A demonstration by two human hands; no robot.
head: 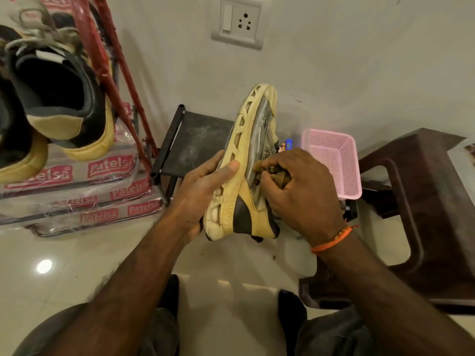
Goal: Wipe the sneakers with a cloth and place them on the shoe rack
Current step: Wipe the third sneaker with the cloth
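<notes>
Landmark: small stand (195, 140), set against wall (334, 73).
Held sneaker (246, 160): in front of stand, raised off floor, sole turned left.
Left hand (205, 191): on sole side of sneaker.
Right hand (300, 194): on upper side, cloth (272, 173) pressed between hand and sneaker.
Basket (334, 160): right of stand.
Stool (421, 201): further right, beyond basket.
Shoe rack (113, 80): left of stand, two sneakers (59, 98) on it.
Stacked packs (84, 199): below rack, on floor.
Wall socket (240, 21): above stand.
</notes>
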